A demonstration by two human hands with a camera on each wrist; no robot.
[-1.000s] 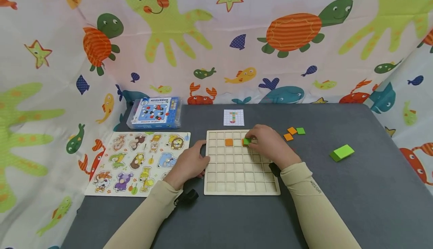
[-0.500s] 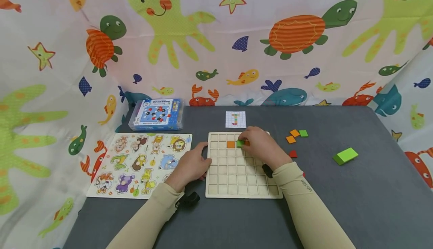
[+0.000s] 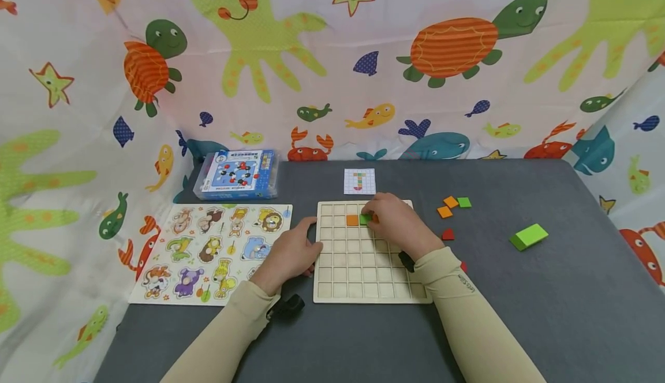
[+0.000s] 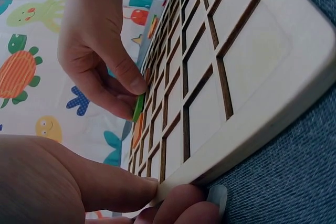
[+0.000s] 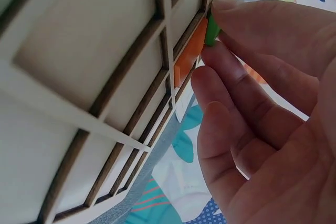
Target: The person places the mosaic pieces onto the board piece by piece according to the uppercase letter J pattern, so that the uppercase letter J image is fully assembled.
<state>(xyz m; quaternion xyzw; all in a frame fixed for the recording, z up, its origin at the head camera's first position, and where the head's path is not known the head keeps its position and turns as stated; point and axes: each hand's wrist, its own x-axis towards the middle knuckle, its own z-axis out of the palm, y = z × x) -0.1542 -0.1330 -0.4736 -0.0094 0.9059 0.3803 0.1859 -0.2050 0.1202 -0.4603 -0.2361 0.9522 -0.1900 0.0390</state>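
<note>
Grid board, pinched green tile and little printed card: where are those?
Grid board (image 3: pixel 370 260): head view, a bare cell near its middle.
Pinched green tile (image 3: pixel 365 219): head view, its uncovered part.
Little printed card (image 3: pixel 359 181): head view, the coloured shape.

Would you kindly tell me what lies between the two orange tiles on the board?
The green tile pinched by the right hand is between one orange tile and the other, in the head and right wrist views.

A: Print (image 3: pixel 246 155) on the blue box (image 3: pixel 268 170), head view?
B: Can't read; too small.
A: Hidden there?
B: Part of the green tile (image 3: pixel 365 219), behind the right hand (image 3: pixel 399 222); part of the nearer red piece (image 3: pixel 464 267), behind the right sleeve (image 3: pixel 478 308).
A: Cut off?
B: The left hand (image 4: pixel 79 177), by the left wrist view's left edge.
</note>
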